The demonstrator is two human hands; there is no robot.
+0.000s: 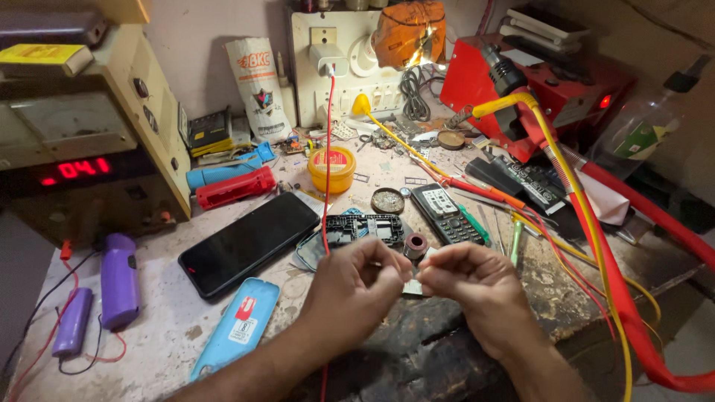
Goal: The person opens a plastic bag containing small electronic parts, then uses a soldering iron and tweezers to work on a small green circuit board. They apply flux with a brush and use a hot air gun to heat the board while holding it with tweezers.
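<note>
Two hands — left hand point(356, 286), right hand point(469, 279) — behind: black smartphone point(249, 242), keypad phone point(445, 212).

smartphone point(248, 242): glossy glass | workbench point(179, 327): rough, stained | case point(237, 325): matt plastic

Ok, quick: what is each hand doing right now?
Left hand: fingers pinched shut on something small, cannot tell what.
Right hand: also pinched shut, contents hidden.

On the worktop point(171, 335) I see a black smartphone point(249, 242), a light blue phone cover point(238, 324), two purple batteries point(119, 279), a yellow jar point(332, 168) and a keypad phone point(445, 213).
</note>
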